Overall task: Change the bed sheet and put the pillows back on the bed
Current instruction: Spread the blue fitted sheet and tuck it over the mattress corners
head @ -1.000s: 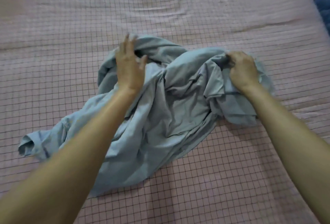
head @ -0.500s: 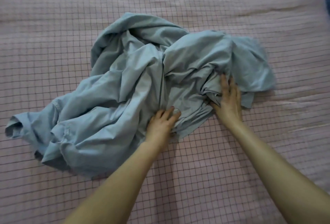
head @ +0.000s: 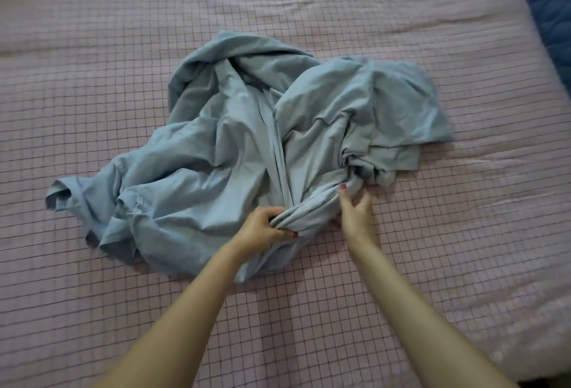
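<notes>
A crumpled light blue bed sheet (head: 234, 153) lies bunched in the middle of the bed (head: 123, 32), which is covered by a pink quilted pad with a dark grid pattern. My left hand (head: 262, 228) is closed around a gathered fold at the sheet's near edge. My right hand (head: 355, 211) is just to the right of it, fingers pinching the same twisted edge of the sheet. No pillows are in view.
A dark blue quilted cloth (head: 550, 17) shows past the bed's right edge at the top right. The bed's right side drops away at the lower right corner. Pink pad surrounds the sheet on all sides.
Both hands came back from the far side of the sheet heap to its near edge. My left hand closed on a fold, and my right hand went from lying flat to pinching the edge.
</notes>
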